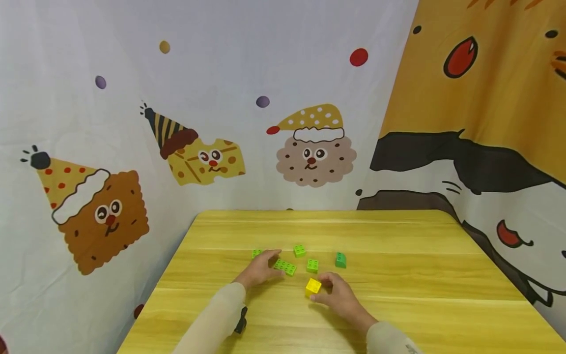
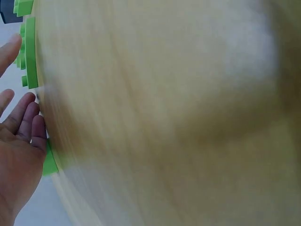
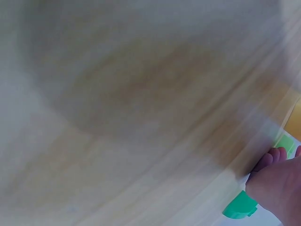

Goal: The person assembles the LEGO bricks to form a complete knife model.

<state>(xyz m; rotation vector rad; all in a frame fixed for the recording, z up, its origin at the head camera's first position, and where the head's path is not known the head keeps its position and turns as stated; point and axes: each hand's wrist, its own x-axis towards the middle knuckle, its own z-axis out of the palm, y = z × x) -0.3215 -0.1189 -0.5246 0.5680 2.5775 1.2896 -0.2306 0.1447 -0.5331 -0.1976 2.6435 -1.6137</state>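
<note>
In the head view my right hand pinches a yellow toy brick between thumb and fingers, near the middle of the table. My left hand is beside a long light-green brick, thumb and fingers spread around its left end. The left wrist view shows that long brick near the thumb, with the fingers relaxed and holding nothing. Partly behind the left hand lies another light-green brick. Whether the left fingertips touch the long brick is unclear.
Two small light-green bricks, one farther back and one nearer, lie between the hands. A darker green curved brick lies beyond the right hand. The wooden table meets a printed cloth backdrop at its far edge.
</note>
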